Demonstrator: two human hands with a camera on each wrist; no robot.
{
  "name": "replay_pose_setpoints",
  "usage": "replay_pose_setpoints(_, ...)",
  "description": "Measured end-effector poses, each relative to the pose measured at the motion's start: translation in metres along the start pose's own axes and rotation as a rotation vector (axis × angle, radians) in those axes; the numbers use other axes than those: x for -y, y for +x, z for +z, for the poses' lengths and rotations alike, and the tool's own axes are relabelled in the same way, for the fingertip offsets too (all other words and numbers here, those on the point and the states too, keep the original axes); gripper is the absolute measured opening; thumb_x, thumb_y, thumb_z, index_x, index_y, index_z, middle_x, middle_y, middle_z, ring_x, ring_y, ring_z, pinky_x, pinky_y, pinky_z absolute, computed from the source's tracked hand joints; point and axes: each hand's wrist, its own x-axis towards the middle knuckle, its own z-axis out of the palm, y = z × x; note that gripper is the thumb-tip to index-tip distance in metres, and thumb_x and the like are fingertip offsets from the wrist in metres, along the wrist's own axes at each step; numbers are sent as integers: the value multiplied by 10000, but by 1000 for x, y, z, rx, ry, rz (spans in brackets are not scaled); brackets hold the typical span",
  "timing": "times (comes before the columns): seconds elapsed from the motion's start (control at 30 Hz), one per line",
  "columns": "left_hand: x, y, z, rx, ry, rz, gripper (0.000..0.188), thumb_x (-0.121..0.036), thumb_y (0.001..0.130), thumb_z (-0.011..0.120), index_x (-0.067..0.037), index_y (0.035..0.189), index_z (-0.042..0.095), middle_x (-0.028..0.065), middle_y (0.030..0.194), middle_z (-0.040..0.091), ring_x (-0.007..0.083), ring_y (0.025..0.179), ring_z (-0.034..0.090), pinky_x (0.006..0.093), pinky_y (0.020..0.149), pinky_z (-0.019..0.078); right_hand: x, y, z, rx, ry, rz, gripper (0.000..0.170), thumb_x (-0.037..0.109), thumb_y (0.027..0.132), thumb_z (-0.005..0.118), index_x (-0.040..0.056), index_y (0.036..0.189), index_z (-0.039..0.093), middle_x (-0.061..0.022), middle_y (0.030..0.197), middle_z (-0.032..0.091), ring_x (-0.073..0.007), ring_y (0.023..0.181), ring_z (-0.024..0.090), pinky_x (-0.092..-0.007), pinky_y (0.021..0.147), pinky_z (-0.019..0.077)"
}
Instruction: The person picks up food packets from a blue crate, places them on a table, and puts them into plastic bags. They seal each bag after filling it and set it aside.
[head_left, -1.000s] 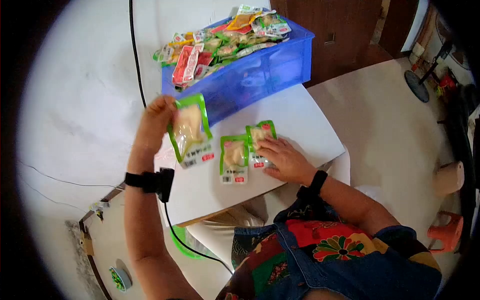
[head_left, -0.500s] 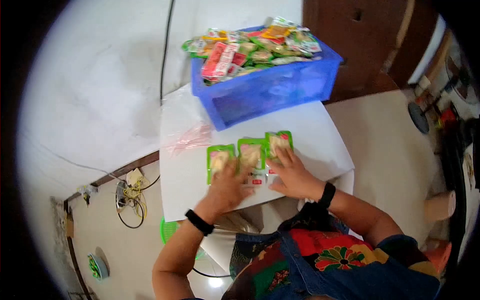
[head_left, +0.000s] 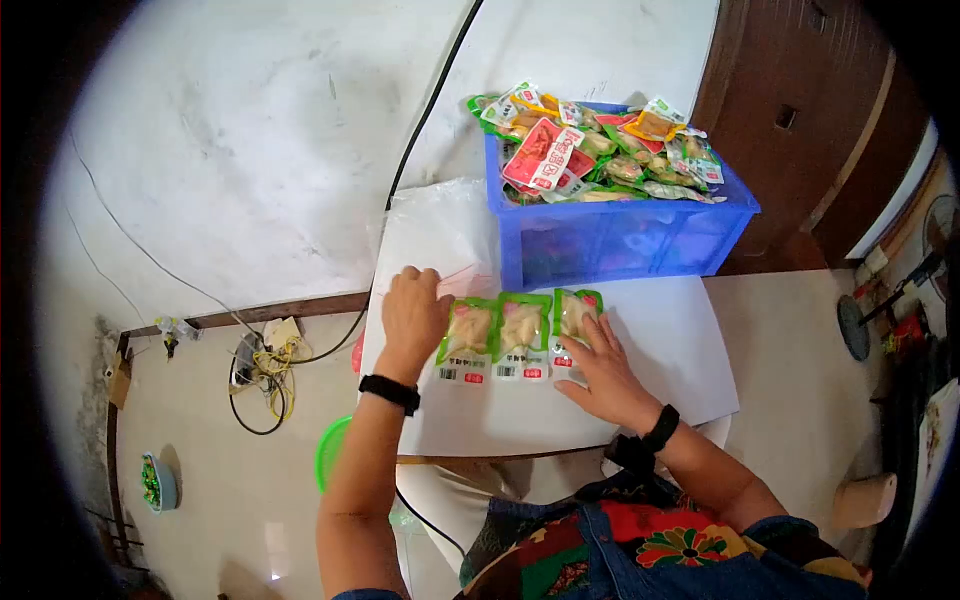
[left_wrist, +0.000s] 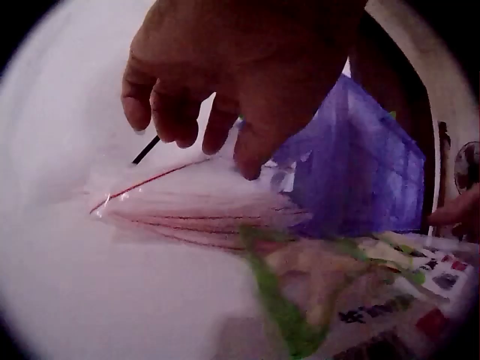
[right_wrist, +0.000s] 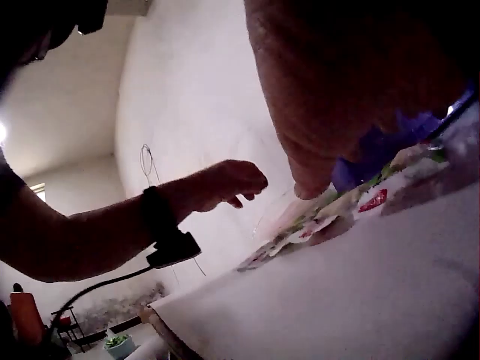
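Observation:
Three green-edged food pouches with pale contents lie side by side on the white table (head_left: 640, 425): a left pouch (head_left: 468, 332), a middle pouch (head_left: 521, 328) and a right pouch (head_left: 572, 312). My right hand (head_left: 615, 380) rests with spread fingers on the lower part of the right pouch. Beside the left pouch, my left hand (head_left: 412, 315) hovers, its fingers loosely bent and holding nothing. Under it in the left wrist view are clear plastic bags (left_wrist: 187, 214) with red lines along their edges.
A blue crate (head_left: 620, 245), heaped with mixed food pouches (head_left: 615, 165), stands at the back of the table against the wall. A black cable (head_left: 425, 120) runs down the wall. On the floor at left are tangled wires (head_left: 275, 375) and a small tub (head_left: 160, 483).
My left hand set its pouch down left of the other two, then let go and moved up and left toward the plastic bags. The right hand stays at the right pouch.

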Motion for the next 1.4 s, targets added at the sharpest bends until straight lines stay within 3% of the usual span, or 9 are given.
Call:
replay_pose_setpoints(0.27,39,21,29,-58,53,-82,74,-168,797,595,-122,803,652,105,759,590,310,770,578,422,653,472,3,-23,-21,-62,108,-25,553,312,792,647,19,1236,500,-301,1349,314,-510,1274,244,-501,1049,253)
replay_pose_setpoints(0.5,-11,-3,-28,-353,-290,118,43,-67,778,608,-41,748,591,105,744,596,294,733,572,382,639,452,8,-40,-49,-288,326,-35,317,194,807,643,25,1068,577,-167,1131,553,-324,1028,537,-400,877,437)
replay_pose_setpoints(0.63,-80,-37,-49,17,-670,-154,45,-33,773,636,-25,753,596,87,726,611,203,635,590,298,584,461,9,-47,-48,-238,712,-29,364,180,791,688,25,1084,540,-139,977,608,-239,871,601,-337,759,486)
replay_pose_setpoints(0.77,-148,-68,-39,122,-745,126,93,-16,735,677,-45,750,591,84,723,595,205,639,596,300,566,466,17,-54,-49,-259,1083,131,488,114,807,680,27,1219,433,-88,1111,541,-154,1043,536,-270,813,469)
replay_pose_setpoints(0.87,-178,-80,-28,222,-685,316,116,-11,715,662,-54,750,559,91,715,562,267,646,582,343,555,464,-4,-58,-36,-617,966,99,648,73,756,726,56,1294,367,-76,1165,474,-112,961,516,-257,761,470)
replay_pose_setpoints(0.97,-195,-81,-20,258,-507,467,102,-47,717,652,-63,769,566,95,744,567,287,655,577,372,561,466,-19,-84,-55,-630,823,171,735,48,728,739,90,1345,341,-54,1115,478,-105,882,505,-232,703,466)
replay_pose_setpoints(1.13,-211,-80,-5,242,-418,604,97,-65,692,607,-87,770,554,72,744,532,275,684,562,390,591,445,-48,-117,-63,-589,549,105,267,23,746,692,62,1006,648,-63,876,551,-146,706,552,-257,609,469)
replay_pose_setpoints(1.3,-227,-79,-1,194,-222,824,172,-50,665,576,-78,834,566,68,822,532,257,758,555,373,627,434,-70,-143,-47,-593,146,76,113,60,744,656,60,855,634,-74,820,563,-235,714,571,-323,604,466)
replay_pose_setpoints(1.4,-220,-83,6,265,-327,708,220,-107,719,621,-58,928,573,99,903,550,295,831,554,381,694,446,-81,-153,-37,-553,92,139,66,82,750,635,62,808,613,-74,790,563,-269,712,571,-353,613,461)
